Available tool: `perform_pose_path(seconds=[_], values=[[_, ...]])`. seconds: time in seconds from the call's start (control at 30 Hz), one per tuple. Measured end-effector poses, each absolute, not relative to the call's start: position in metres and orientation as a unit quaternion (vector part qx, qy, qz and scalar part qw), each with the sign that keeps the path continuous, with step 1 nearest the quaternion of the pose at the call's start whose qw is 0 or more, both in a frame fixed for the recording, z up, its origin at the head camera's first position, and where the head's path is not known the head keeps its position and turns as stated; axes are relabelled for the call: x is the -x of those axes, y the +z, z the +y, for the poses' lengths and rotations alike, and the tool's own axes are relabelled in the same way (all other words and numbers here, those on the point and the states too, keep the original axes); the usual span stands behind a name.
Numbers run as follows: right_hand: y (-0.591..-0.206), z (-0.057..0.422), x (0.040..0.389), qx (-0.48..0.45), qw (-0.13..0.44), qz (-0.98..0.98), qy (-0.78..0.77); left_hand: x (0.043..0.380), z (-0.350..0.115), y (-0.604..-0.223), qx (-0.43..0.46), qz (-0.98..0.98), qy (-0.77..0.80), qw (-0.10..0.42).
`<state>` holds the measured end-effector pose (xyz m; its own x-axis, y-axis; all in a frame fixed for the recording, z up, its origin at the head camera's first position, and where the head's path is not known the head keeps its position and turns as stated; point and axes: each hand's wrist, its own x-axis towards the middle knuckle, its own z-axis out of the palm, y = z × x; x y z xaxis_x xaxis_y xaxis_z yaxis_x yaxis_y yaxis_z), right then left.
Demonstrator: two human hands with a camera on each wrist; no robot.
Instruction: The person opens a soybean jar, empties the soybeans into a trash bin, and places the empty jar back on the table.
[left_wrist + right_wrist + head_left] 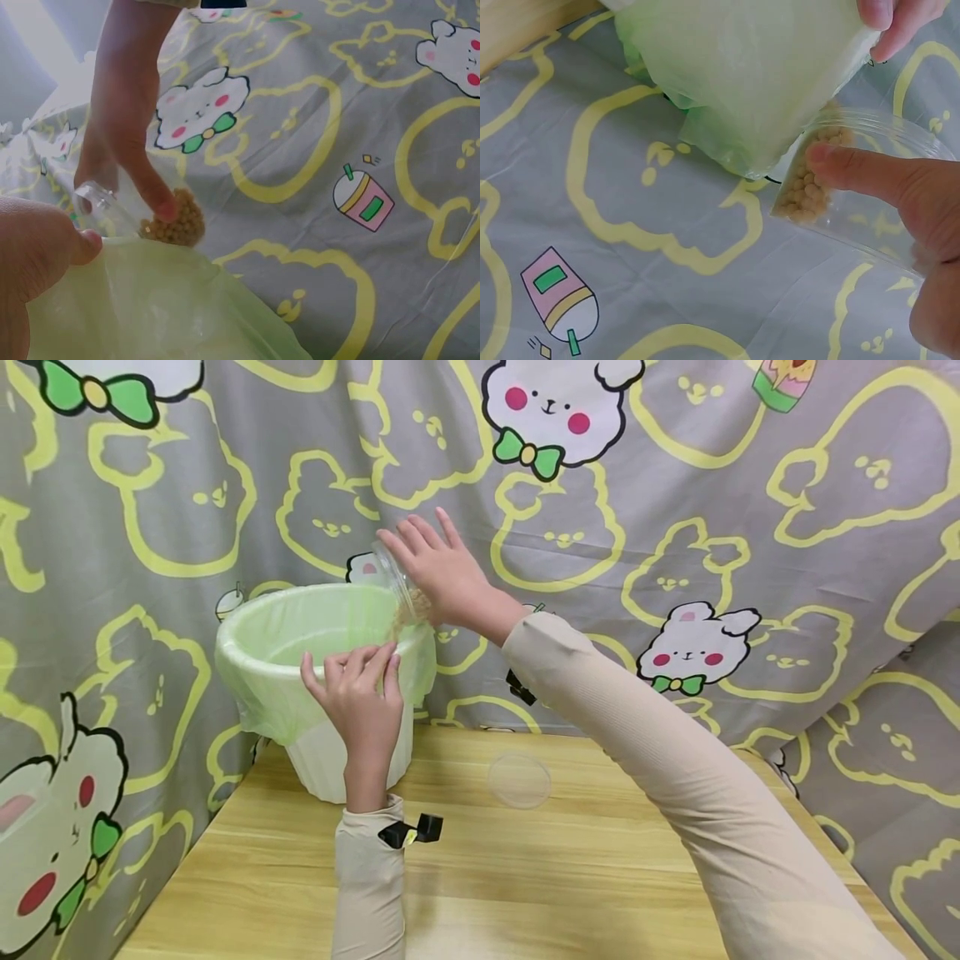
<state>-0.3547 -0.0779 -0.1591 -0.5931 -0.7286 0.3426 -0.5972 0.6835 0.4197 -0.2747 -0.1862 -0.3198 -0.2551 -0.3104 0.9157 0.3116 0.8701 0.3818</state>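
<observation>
**Tilting a clear jar over a lined bin**

Gripping a clear jar [387, 562] in the right hand [442, 572], thumb pressed to its side, other fingers stretched out around it and partly fanned. Held at a steep tilt, mouth toward the bin [322, 764], just at the rim's far right. Inside, seen through the wall: small round beige pellets [802, 191], heaped along the low side, under the thumb. Cannot tell how many past the lip.

At the near side of the same rim, touching with the left hand [365, 706]: fingers bent a little and spread, thumb laid near the edge. Cannot tell whether pinching the liner [258, 702] or only resting there.

Liner thin and pale green, folded over the white bin's rim, hanging loose outside. Bin upright at the back left of a wood-grain table [585, 868]. To its right, lying flat: a clear round disc [519, 781].

Behind, a grey cloth [585, 685] printed with rabbits and yellow outlines. On both arms, beige sleeves [637, 727]; at the left cuff, a small black device [429, 827].
</observation>
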Motion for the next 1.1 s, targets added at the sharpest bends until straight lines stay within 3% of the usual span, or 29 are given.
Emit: perform_pose_path(seconds=[0.67,1.1], values=[[-0.162,-0.077,0.3509,-0.434,0.336,-0.815,-0.187,0.2737,-0.1863,-0.3188,0.001,-0.752,-0.252,0.609],[-0.1619,-0.0768,0.3475,-0.438,0.338,-0.804,-0.217,0.2744,-0.186,-0.3198,0.0,-0.754,-0.25,0.608]])
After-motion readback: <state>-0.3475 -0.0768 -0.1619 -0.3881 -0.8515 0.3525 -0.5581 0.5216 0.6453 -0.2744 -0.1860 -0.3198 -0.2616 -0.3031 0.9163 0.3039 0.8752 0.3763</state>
